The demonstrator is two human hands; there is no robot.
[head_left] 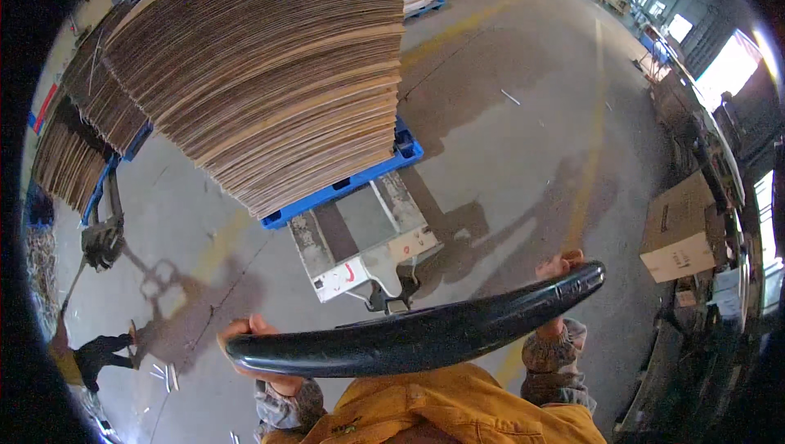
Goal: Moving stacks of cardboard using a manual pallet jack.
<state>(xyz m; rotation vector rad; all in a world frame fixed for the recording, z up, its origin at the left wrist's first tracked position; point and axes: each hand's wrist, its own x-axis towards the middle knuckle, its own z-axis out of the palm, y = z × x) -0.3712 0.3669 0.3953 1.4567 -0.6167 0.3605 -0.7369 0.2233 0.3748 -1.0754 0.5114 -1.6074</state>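
A long, curved black handle (409, 344) spans the space in front of my body. My left hand (252, 326) is closed around its left end, and my right hand (559, 266) wraps its right end; the handle hides part of both hands. Beyond it sits the pale body of a pallet truck (378, 262), scuffed and marked with red. How the handle joins the truck is hidden. At the truck's far side, a blue plastic pallet (339, 185) carries a tall stack of brown cardboard sheets (278, 68).
More stacked sheets (69, 154) stand at the left, near another pallet truck (102, 239). A person (106, 356) in dark trousers is at the lower left, beside white scraps (170, 377). Cardboard boxes (677, 227) line the right side. A yellow line (590, 166) runs along the floor.
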